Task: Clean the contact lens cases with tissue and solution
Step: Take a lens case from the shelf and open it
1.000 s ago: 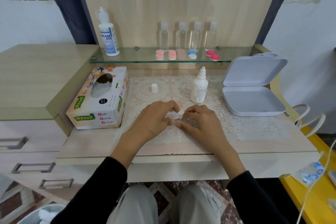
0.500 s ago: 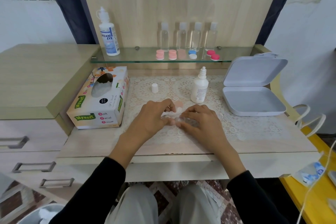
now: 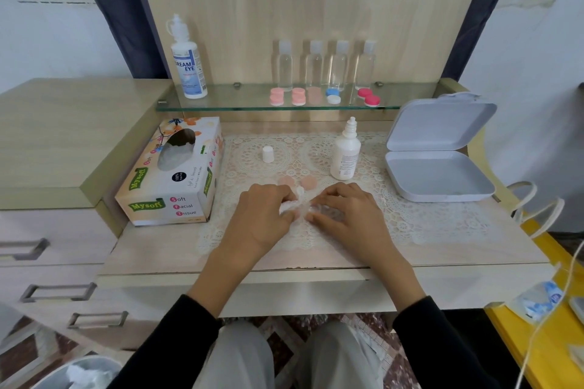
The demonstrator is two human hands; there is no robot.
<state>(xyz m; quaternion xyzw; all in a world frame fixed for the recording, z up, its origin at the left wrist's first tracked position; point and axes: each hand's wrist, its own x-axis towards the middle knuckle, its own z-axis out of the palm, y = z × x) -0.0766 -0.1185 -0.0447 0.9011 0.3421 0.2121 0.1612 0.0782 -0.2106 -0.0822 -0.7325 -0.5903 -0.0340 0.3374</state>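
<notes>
Left hand (image 3: 262, 219) pinches crumpled white tissue (image 3: 293, 205) against the clear plastic lens case (image 3: 327, 210), lying flat on the bench (image 3: 158, 249), long axis left-right, gripped by curled fingers of the right hand (image 3: 349, 216).

Soft even daylight, wide-angle edge bowing

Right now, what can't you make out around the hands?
Head view only.
The case: clear and mostly under the right hand, so its wells are unseen.
The tissue: bunched in the left hand; wetness unclear.
The bottle: label print too small.
The bin: cut off by the bottom edge.
</notes>
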